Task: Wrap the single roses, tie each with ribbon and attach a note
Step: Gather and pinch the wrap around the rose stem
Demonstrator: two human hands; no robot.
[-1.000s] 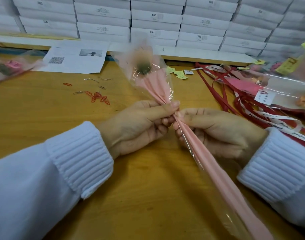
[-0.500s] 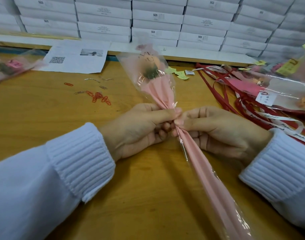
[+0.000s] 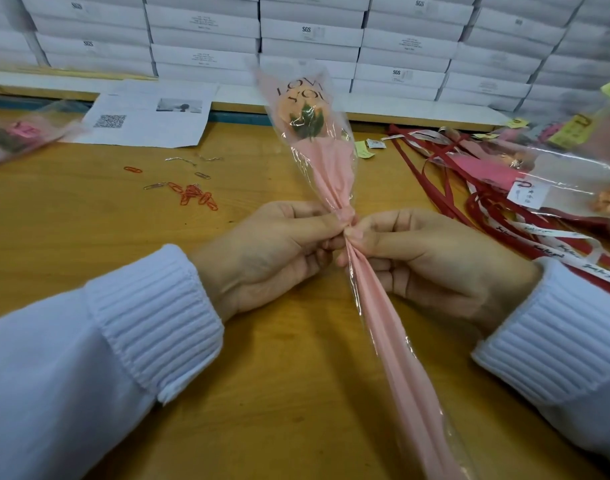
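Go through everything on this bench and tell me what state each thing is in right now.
wrapped rose, head raised, sleeve bunched at the neck, no ribbon on it.
left hand, pinching its gathered neck.
right hand, pinching the same neck.
red ribbons, loose on the table.
paper clips, scattered loose.
white boxes, closed, stacked.

Pink wrap [image 3: 334, 174] – red ribbons [image 3: 431, 174], orange clips [image 3: 196, 197]

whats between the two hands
The wrapped rose, at its gathered neck. The left hand and right hand pinch it from either side, fingertips almost meeting. The head view shows this.
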